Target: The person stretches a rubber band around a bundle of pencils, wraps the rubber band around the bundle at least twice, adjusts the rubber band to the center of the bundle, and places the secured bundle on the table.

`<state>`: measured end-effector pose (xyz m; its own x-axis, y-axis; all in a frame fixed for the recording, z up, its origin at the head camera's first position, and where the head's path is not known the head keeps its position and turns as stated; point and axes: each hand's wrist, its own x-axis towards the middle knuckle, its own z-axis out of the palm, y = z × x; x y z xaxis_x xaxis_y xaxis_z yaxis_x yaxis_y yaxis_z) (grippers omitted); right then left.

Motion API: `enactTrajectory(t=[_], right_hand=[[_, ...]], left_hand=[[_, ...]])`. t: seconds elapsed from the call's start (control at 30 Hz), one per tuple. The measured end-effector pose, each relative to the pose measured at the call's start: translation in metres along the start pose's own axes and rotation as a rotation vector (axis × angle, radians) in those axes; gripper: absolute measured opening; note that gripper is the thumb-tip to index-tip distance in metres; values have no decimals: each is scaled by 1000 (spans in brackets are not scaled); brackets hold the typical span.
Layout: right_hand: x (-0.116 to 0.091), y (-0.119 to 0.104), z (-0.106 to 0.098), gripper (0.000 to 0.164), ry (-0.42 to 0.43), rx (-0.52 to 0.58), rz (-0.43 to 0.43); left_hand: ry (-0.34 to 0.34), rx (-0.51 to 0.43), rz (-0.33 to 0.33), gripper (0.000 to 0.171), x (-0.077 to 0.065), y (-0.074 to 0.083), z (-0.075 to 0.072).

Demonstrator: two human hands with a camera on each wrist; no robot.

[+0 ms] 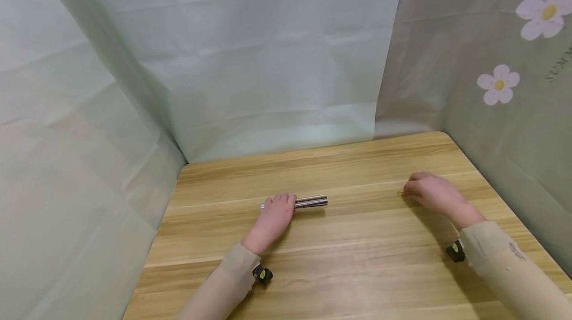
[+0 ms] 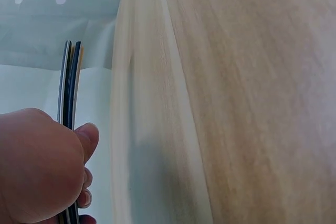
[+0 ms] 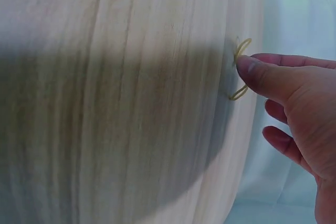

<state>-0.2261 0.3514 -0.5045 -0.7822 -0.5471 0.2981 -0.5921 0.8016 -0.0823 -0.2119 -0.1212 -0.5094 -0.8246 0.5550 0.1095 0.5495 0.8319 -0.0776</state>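
Note:
My left hand [image 1: 276, 213] grips a small bundle of slim, shiny silver sticks [image 1: 311, 202], which look like metal rods or chopsticks; I cannot tell which. They stick out to the right of the fist, and short ends show on its left. In the left wrist view the sticks [image 2: 70, 85] lie side by side, with the thumb along them. Off to the right, my right hand [image 1: 432, 193] pinches a thin yellowish rubber band [image 3: 239, 93] between thumb and forefinger. Its loops poke out on both sides of the thumb tip, close over the tabletop. The other fingers are loosely bent.
Both hands are over a wood-grain table [image 1: 353, 260]. Pale cloth [image 1: 268, 62] hangs behind it and on the left, and a grey-green cloth with white flowers [image 1: 498, 84] is on the right. Each wrist wears a small black strapped device [image 1: 456, 251].

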Motion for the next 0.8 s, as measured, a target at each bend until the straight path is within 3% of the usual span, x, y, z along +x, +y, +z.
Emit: enactTrajectory(t=[0.3,0.8], right_hand=[[3,-3,1,26,6,1,-43],[4,0,9,19,-63,-12,3]], left_hand=[[-6,-4,-5,12,0,4,-4],[18,26,-4,13,3,9,-2]])
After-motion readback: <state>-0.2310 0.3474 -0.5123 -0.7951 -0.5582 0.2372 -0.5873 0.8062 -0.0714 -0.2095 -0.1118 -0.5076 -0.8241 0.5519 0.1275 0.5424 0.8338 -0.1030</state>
